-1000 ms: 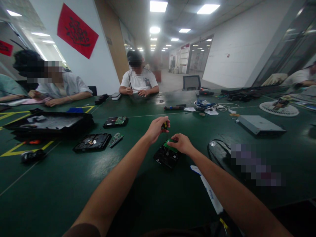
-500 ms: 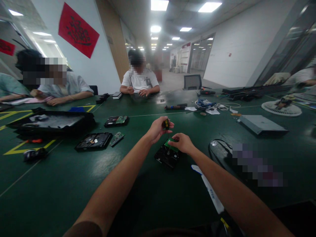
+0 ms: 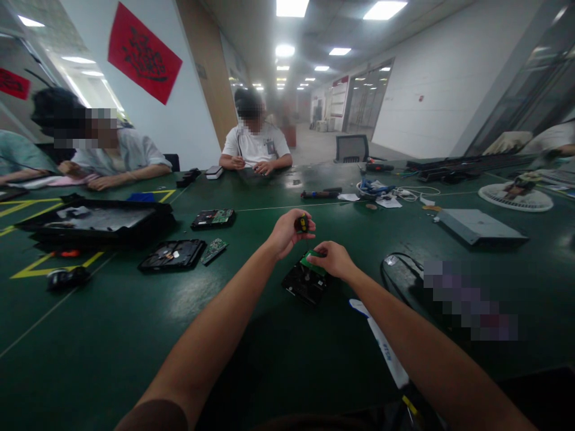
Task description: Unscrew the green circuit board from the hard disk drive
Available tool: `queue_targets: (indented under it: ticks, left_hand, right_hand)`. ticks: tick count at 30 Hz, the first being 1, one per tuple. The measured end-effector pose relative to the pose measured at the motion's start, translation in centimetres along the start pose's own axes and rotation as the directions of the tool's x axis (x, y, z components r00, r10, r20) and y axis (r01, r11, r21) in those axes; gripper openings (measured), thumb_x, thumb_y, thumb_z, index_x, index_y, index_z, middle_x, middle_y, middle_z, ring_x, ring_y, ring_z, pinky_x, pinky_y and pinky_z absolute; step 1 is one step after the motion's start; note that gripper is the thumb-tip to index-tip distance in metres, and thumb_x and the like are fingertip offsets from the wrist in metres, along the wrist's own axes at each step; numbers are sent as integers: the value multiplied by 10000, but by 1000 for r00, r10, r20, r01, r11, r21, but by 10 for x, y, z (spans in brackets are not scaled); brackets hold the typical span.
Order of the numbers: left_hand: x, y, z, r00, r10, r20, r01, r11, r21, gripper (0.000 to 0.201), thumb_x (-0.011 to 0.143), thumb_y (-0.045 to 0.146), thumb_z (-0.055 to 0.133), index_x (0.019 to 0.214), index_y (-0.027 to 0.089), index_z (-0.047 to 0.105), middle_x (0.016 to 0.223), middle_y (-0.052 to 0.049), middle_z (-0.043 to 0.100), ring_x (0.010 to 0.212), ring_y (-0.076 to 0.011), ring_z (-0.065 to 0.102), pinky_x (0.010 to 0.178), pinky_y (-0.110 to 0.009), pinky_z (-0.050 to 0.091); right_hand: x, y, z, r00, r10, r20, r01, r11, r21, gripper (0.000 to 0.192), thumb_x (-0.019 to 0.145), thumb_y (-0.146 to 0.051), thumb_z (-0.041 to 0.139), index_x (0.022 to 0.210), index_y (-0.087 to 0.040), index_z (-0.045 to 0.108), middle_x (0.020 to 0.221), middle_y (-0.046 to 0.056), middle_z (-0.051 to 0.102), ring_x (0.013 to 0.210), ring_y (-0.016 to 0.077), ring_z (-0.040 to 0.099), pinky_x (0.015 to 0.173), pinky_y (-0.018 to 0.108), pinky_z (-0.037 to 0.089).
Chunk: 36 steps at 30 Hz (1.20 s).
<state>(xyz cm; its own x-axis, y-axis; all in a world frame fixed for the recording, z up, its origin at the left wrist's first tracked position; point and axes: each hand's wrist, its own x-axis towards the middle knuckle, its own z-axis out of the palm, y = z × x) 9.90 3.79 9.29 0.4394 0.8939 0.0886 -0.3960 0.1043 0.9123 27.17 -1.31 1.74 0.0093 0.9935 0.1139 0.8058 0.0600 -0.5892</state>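
Hard drive [image 3: 304,284] lies on green table [image 3: 112,335], just below both hands, centre of view. Right hand [image 3: 331,259] rests fingers curled on its green circuit board [image 3: 312,261], pressing down. Left hand [image 3: 286,231] closed round a small screwdriver [image 3: 302,224], held upright above the board.

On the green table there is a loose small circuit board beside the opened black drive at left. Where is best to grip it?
Probably the long edges of the loose circuit board, pinched from above: it lies flat and narrow, apart from the opened drive, with bare table on its near side.
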Motion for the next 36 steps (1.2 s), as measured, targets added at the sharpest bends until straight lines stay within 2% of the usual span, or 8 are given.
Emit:
queue_targets:
  ticks: [5,13,17,22,24,30,33,36]
  left_hand:
    - [0,-2,2,1000,30,0,-30,999,42,244,843,396,655,886,156,661,837,-68,664,789,-185,656,660,-307,604]
    - [-6,9,0,993,120,3,-114,934,340,264,828,406,657,851,156,739,942,-89,666,879,-201,625,584,-232,539]
    - [-5,8,-1,999,41,0,-40,975,217,263,835,382,647,950,149,681,855,-91,689,812,-212,658,590,-279,565]
    - [0,0,-1,999,-18,-33,19,999,34,218,824,351,636,914,153,634,850,-98,708,817,-219,688,642,-317,594]
    - [1,0,-2,999,-1,-36,3,999,55,219,824,353,622,893,148,656,871,-99,700,827,-211,675,622,-290,580]
    - [-3,5,-3,995,102,-22,-92,957,276,264,815,375,610,847,144,733,876,-85,655,832,-195,623,547,-228,516]
    - [-4,5,-1,998,54,28,-59,973,223,271,820,386,622,912,146,708,853,-91,678,811,-209,646,554,-255,536]
    - [-3,1,1,1000,-14,13,13,997,75,251,816,375,628,939,157,655,819,-83,694,798,-217,673,598,-300,579]
  right_hand:
    - [0,1,1,1000,-20,-17,20,1000,-5,357,804,-501,798,997,-203,768,1034,66,769,921,214,697,756,289,495]
    - [-1,1,1,1000,-15,-18,15,1000,-2,368,799,-502,808,1007,-202,766,1040,66,766,922,211,695,750,284,499]
    - [0,2,2,999,-24,-24,24,1000,6,367,794,-492,814,1006,-198,763,1010,57,766,902,205,695,743,280,495]
    - [-1,1,1,999,-27,-25,27,1000,5,368,793,-489,813,1004,-193,761,1024,68,769,912,215,701,737,291,493]
    - [-1,1,0,1000,-27,-17,27,1000,2,373,797,-488,810,1015,-190,761,1037,74,769,922,218,701,742,293,494]
    - [-1,2,1,1000,-20,-19,20,1000,7,383,800,-491,806,1024,-184,756,1046,75,767,922,215,700,739,288,497]
    - [-1,1,1,1000,-18,-15,18,1000,7,383,798,-491,809,1026,-188,758,1035,69,768,925,214,699,743,285,496]
    - [0,1,0,1000,-27,-8,27,1000,-6,358,805,-491,801,1001,-193,766,1011,66,769,912,212,697,742,288,491]
